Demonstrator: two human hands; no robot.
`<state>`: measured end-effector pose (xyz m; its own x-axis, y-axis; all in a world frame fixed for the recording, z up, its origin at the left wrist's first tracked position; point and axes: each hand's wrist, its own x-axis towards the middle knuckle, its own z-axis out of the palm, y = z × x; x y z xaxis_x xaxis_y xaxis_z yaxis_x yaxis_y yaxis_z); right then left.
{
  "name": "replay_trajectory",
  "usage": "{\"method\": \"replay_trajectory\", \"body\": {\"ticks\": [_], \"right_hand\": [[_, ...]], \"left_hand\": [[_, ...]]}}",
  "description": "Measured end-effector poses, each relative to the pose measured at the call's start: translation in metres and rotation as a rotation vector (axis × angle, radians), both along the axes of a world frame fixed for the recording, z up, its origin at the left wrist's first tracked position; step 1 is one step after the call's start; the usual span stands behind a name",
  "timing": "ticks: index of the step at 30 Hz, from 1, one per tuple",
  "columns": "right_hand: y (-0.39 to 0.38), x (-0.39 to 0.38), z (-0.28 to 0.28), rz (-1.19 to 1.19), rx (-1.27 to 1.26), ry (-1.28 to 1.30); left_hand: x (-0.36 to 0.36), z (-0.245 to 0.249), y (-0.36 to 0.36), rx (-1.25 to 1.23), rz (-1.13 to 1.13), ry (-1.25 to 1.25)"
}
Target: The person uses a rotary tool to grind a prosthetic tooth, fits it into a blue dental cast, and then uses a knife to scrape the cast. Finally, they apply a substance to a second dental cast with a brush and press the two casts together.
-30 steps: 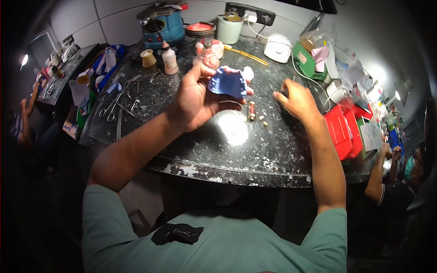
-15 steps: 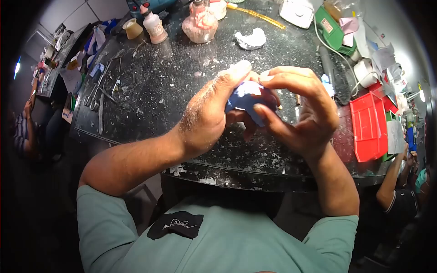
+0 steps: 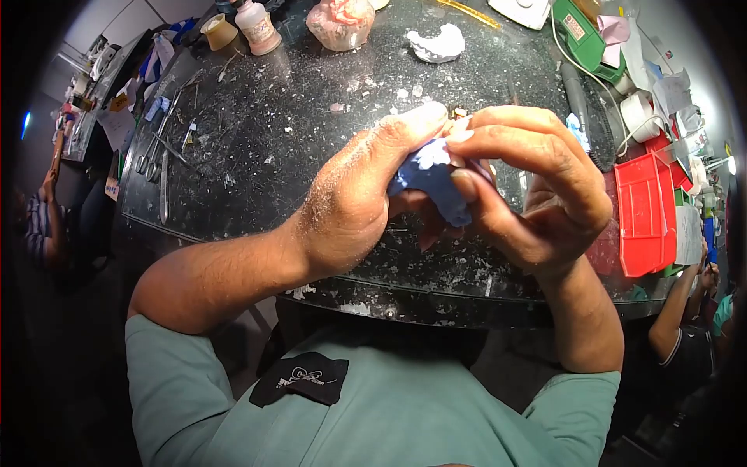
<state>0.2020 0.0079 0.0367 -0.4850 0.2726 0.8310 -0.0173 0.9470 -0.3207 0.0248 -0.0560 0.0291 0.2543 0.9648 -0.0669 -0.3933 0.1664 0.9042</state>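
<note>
Grips blue moulded dental block [image 3: 428,183] in closed left hand [image 3: 350,210], now pinching it also with right hand [image 3: 545,194], brought in from 3 o'clock over speckled black worktop [image 3: 272,132].

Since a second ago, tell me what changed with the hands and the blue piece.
The right hand left the bench and closed onto the blue mould, joining the left hand, which kept its hold. The white cast and red bin stayed put on the bench.
</note>
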Motion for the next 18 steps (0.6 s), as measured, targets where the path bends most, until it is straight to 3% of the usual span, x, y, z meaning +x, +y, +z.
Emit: {"method": "replay_trajectory", "body": {"ticks": [7, 18], "right_hand": [[0.001, 0.002, 0.002, 0.014, 0.035, -0.015], [0.001, 0.004, 0.002, -0.003, -0.016, -0.058]], "left_hand": [[-0.009, -0.009, 0.002, 0.081, -0.061, 0.119], [-0.011, -0.007, 0.005, 0.041, -0.14, 0.044]]}}
